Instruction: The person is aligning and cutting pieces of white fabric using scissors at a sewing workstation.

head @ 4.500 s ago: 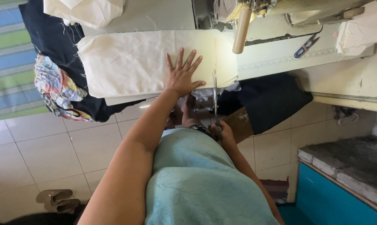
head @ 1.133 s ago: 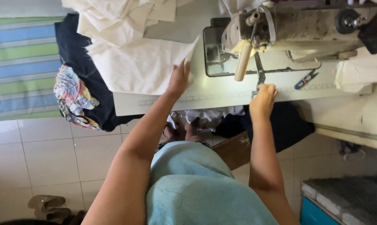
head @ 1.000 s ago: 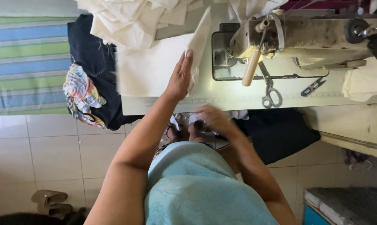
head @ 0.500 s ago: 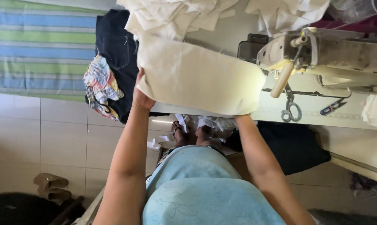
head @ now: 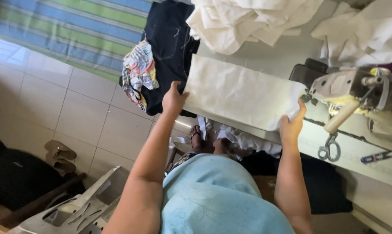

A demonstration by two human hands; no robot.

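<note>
A long cream cloth panel (head: 241, 93) is stretched flat between both hands over the front edge of the sewing table (head: 365, 156). My left hand (head: 173, 100) grips its left end, and my right hand (head: 292, 125) grips its right end near the sewing machine (head: 360, 89). A pair of scissors (head: 328, 148) lies on the table just right of my right hand.
Heaps of white fabric (head: 243, 21) cover the table's far side. Dark cloth (head: 168, 47) and a patterned rag (head: 137, 76) hang at the left. A blue-handled tool (head: 376, 157) lies on the table; a grey plastic chair (head: 81, 208) and sandals (head: 59, 152) are on the tiled floor.
My right hand set the scissors on the table and took the cloth's right end. Both hands lifted the panel and now hold it stretched out; the view shifted left.
</note>
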